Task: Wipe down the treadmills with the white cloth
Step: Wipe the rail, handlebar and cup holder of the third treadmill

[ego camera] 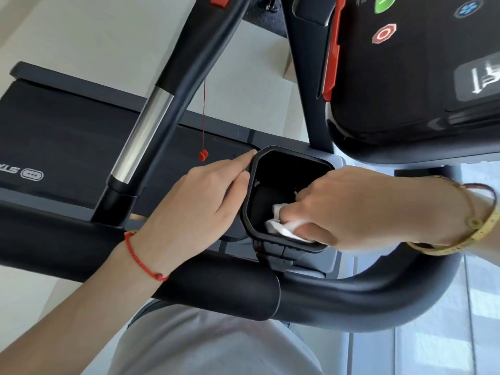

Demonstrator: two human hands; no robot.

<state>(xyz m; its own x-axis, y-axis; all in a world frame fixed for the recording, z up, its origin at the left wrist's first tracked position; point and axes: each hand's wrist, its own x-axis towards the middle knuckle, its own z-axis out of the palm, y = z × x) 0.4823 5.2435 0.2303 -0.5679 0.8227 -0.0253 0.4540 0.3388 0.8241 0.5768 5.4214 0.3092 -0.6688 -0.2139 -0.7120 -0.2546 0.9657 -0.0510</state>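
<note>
Wiping inside the cup holder [290, 158], right hand [349, 209] fingers clamp the white cloth [284, 230]; left hand [200, 201] rests straight-fingered against the rim. Sweep corners next, I'd say.

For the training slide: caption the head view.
Right hand wipes inside the treadmill's cup holder with the white cloth; left hand steadies its rim.

Soft white cloth [286, 228]; matt black plastic cup holder [250, 196].

Cloth [284, 228] inside cup holder [250, 185], apparently under right hand [343, 209]; left hand [200, 201] beside holder.
</note>
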